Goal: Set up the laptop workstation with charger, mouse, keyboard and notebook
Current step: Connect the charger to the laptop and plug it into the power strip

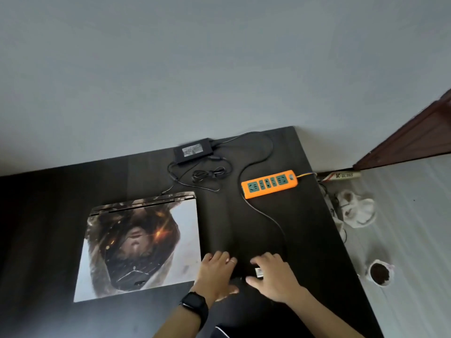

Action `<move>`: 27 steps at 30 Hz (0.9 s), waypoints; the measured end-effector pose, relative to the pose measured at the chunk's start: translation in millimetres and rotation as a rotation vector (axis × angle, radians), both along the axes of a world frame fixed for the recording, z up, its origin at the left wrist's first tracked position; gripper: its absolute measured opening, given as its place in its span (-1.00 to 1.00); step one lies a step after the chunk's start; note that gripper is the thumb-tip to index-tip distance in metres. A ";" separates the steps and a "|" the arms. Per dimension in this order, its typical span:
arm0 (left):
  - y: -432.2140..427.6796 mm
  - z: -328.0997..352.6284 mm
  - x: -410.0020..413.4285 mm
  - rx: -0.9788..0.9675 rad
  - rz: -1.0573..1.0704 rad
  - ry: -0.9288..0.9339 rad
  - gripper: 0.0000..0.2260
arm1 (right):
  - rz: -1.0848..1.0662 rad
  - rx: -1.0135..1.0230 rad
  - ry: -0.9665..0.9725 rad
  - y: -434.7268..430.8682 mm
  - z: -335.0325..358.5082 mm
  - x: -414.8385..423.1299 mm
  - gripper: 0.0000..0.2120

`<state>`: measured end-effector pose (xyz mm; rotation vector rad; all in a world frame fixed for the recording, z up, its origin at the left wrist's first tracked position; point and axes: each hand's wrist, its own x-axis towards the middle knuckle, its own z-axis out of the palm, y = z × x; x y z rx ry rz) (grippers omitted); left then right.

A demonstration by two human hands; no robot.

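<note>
Right now the closed laptop (pixel 139 245) w/ picture skin is lying flat on the dark tabletop (pixel 48 215), left of both hands. Charger brick (pixel 192 151) is sitting at the far edge, its cable (pixel 210 174) looping loosely btwn it & the laptop's back. Orange power strip (pixel 269 183) is lying to the right. Left hand (pixel 216 274) is resting palm-down, fingers spread, beside the laptop. Right hand (pixel 273 274) is pressing on a small dark item, possibly a mouse; fingers apart.
</note>
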<state>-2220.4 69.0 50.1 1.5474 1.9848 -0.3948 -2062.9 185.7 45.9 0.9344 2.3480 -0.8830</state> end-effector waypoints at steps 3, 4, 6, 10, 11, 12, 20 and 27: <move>4.7 -3.9 15.1 -0.083 0.018 0.111 -0.54 | 0.062 0.122 0.020 -0.1 -9.3 32.4 -0.59; 9.0 -2.5 17.0 -0.090 0.018 0.121 -0.53 | 0.061 0.151 0.030 2.4 -11.6 40.0 -0.62; 20.9 7.1 18.7 -0.096 0.068 0.078 -0.53 | 0.047 0.186 0.048 8.8 -13.0 48.8 -0.67; 45.1 35.3 15.1 -0.008 0.438 -0.187 -0.61 | -0.018 0.213 0.085 22.6 -7.8 57.0 -0.72; 50.8 41.7 13.0 0.049 0.537 -0.266 -0.61 | -0.028 0.202 0.100 25.9 -6.8 57.8 -0.72; 57.0 47.7 11.9 0.110 0.618 -0.342 -0.60 | -0.036 0.184 0.122 29.9 -5.5 59.1 -0.72; 104.3 90.2 26.5 0.451 1.071 -0.661 -0.67 | -0.161 0.060 0.434 41.8 10.7 50.4 -0.71; 129.4 103.6 44.6 0.476 1.250 -0.929 -0.68 | -0.339 -0.017 0.577 40.5 27.8 37.5 -0.75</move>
